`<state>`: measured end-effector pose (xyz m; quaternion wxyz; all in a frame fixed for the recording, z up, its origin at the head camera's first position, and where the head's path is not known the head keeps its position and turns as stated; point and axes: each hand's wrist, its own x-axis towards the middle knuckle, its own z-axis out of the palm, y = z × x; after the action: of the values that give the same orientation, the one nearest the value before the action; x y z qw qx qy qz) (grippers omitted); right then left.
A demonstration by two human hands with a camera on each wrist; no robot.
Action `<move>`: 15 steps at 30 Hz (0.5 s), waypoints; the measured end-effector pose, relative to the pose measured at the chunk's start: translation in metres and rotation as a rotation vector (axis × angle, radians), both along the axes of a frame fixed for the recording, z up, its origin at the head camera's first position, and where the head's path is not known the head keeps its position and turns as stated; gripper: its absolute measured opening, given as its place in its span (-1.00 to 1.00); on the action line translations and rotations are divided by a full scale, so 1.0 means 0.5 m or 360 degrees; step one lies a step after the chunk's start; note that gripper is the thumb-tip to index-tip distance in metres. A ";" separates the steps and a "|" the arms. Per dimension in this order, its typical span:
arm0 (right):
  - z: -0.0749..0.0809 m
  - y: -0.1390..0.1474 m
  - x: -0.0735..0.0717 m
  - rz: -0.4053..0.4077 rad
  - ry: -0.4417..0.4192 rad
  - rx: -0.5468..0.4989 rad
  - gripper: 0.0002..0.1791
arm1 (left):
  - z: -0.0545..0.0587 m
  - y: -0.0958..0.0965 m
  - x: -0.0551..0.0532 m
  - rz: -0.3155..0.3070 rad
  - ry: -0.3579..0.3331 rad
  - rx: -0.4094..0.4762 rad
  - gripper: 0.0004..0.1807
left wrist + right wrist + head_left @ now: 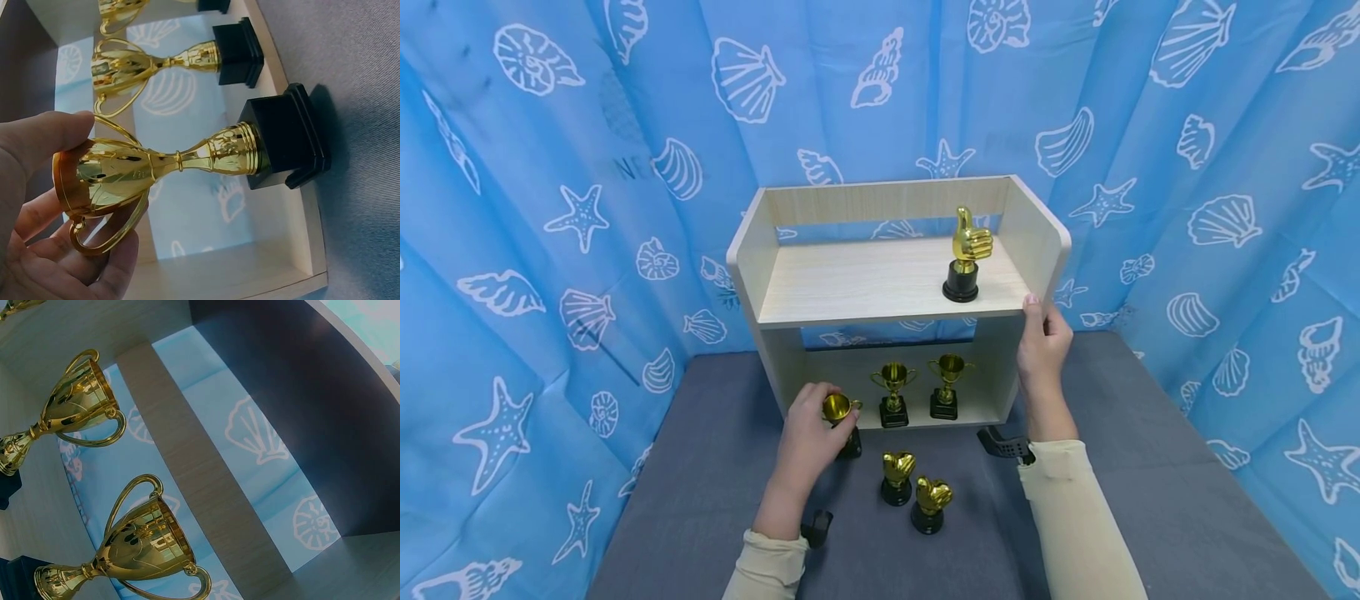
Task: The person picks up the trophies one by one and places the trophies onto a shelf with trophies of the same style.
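My left hand point(812, 429) grips a gold trophy cup point(119, 172) by its bowl, thumb at one handle and fingers round the other side. Its black square base point(281, 137) is at the lower front edge of the small wooden shelf point(850, 283). With fingers and thumb my right hand point(1043, 342) holds the front edge of the shelf's right side panel. Two more trophy cups, one in the middle point(893, 392) and one to its right point(947, 383), stand upright on the lower level. The right hand itself is outside the right wrist view.
A gold thumbs-up trophy point(967, 250) stands at the right of the upper level. Two smaller gold trophies with round black bases, one nearer the shelf point(897, 477) and one closer point(931, 502), stand on the grey tabletop point(692, 500). A blue shell-patterned curtain point(587, 250) hangs behind.
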<state>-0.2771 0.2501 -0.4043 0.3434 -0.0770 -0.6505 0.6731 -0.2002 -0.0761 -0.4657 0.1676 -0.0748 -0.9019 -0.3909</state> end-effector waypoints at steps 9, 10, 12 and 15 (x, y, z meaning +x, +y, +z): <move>-0.003 0.000 -0.005 -0.0022 0.0025 -0.0019 -0.51 | 0.003 -0.002 -0.004 -0.0003 0.0011 -0.0017 -0.60; -0.003 0.000 -0.005 -0.0020 0.0022 -0.0017 -0.51 | 0.003 -0.002 -0.004 -0.0001 0.0004 -0.0015 -0.60; -0.002 0.000 -0.003 -0.0014 0.0026 -0.0011 -0.50 | 0.004 -0.003 -0.004 -0.0001 -0.0003 -0.0013 -0.60; -0.002 0.000 -0.001 -0.0006 0.0016 -0.0004 -0.49 | 0.005 -0.004 -0.005 -0.0001 -0.0020 -0.0009 -0.60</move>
<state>-0.2777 0.2503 -0.4052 0.3479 -0.0754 -0.6478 0.6736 -0.2028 -0.0781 -0.4633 0.1616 -0.0732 -0.9040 -0.3890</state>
